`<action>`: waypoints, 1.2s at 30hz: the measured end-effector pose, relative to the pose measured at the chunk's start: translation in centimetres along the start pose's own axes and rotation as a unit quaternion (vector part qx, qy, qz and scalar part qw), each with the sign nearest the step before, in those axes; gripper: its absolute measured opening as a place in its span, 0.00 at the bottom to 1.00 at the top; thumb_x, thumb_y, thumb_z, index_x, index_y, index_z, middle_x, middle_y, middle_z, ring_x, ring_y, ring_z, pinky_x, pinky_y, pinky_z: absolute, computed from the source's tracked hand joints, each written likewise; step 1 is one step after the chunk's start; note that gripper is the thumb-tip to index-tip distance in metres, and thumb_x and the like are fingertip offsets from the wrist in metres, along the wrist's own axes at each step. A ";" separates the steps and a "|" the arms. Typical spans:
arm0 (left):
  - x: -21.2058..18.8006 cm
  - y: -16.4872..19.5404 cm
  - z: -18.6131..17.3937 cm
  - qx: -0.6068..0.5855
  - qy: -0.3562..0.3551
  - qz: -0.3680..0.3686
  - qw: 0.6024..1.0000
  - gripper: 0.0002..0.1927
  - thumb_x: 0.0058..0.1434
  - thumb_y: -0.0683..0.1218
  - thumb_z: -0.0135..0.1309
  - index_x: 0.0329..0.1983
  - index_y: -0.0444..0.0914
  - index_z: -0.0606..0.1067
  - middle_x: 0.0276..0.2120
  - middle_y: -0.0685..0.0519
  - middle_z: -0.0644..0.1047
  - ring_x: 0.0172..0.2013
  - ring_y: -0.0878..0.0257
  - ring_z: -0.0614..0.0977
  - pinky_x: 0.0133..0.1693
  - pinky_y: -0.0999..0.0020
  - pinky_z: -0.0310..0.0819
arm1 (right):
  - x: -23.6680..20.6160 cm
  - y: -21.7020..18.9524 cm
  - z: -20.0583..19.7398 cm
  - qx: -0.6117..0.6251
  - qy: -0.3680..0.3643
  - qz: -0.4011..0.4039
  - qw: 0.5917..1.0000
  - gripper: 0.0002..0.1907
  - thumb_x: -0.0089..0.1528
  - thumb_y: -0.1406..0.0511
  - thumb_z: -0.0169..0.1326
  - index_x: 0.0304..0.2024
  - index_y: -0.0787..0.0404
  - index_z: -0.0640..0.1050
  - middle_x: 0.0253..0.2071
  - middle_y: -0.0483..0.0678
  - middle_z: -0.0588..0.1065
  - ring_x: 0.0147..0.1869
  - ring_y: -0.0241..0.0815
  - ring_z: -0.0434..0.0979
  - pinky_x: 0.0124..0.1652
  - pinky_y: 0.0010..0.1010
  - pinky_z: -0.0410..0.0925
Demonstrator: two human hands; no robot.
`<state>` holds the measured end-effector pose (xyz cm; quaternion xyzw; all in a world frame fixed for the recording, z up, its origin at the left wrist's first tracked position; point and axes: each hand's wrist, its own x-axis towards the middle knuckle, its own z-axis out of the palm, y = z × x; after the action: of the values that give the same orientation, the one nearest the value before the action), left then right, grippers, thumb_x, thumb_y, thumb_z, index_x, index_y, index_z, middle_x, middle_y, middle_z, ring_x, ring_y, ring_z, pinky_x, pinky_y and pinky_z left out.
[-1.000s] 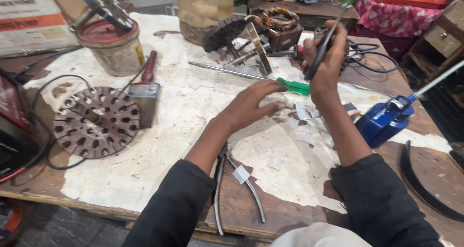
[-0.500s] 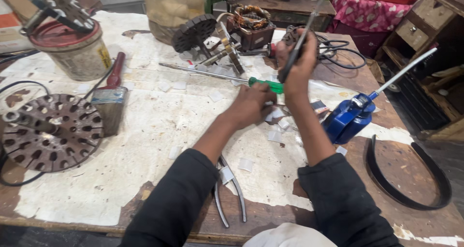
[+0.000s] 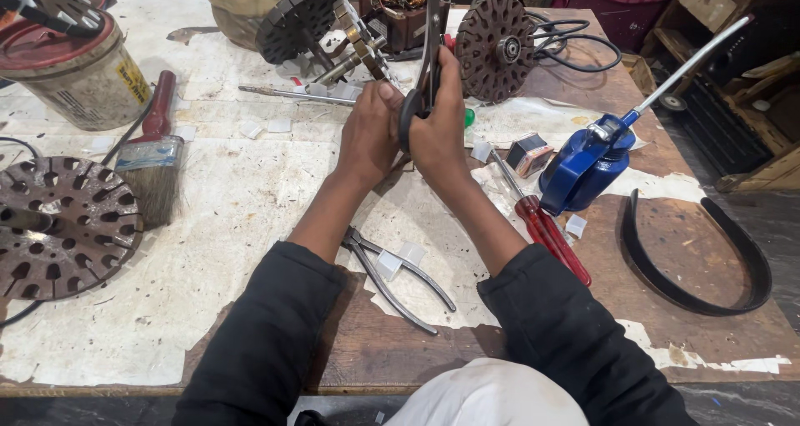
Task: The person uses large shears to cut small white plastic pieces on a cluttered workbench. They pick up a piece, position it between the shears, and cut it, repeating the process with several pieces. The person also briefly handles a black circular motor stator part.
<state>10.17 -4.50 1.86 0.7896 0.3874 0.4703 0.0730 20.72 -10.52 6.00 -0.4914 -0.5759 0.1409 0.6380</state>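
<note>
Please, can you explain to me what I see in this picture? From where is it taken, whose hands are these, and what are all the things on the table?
The picture comes from a camera worn on a person's head, looking down, so the two arms in black sleeves are that person's own. There is no machine here.

The left hand and right hand meet over the middle of the worktable. The right hand grips dark scissors that point upward; the left hand touches them near the handles. What it pinches, if anything, is hidden.

On the table lie pliers under the arms, red-handled screwdrivers, a blue oil can with a long spout, a black curved band, a red-handled paintbrush, a paint tin, round slotted metal discs, and small white paper pieces.
</note>
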 end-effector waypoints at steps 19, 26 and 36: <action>-0.7 0.2 0.4 -0.086 -0.193 0.078 0.974 0.11 0.64 0.46 0.60 0.50 0.44 0.79 0.58 0.51 0.74 0.63 0.54 0.72 0.66 0.58 0.67 | 3.5 -1.0 -4.2 0.034 0.009 -0.057 0.998 0.25 0.57 0.64 0.73 0.52 0.62 0.76 0.32 0.35 0.68 0.37 0.27 0.68 0.39 0.23 0.65; -0.7 2.8 -2.1 -0.082 -0.309 0.004 0.948 0.26 0.44 0.54 0.74 0.46 0.46 0.80 0.53 0.52 0.73 0.60 0.55 0.67 0.62 0.59 0.64 | 3.7 0.3 -4.5 0.087 -0.021 0.002 0.996 0.21 0.58 0.66 0.71 0.49 0.63 0.77 0.35 0.35 0.72 0.39 0.28 0.69 0.42 0.23 0.64; -0.7 -0.4 -0.7 -0.090 -0.167 0.040 0.981 0.13 0.52 0.42 0.65 0.42 0.37 0.80 0.45 0.46 0.79 0.51 0.48 0.77 0.51 0.55 0.72 | 3.7 3.6 -4.3 -0.149 -0.092 -0.075 0.982 0.46 0.44 0.66 0.77 0.63 0.59 0.69 0.46 0.45 0.70 0.44 0.36 0.71 0.42 0.32 0.70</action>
<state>9.23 -4.92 1.55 0.8619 0.2943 0.3675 0.1880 26.98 -7.99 5.99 -0.5216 -0.6818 0.0493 0.5106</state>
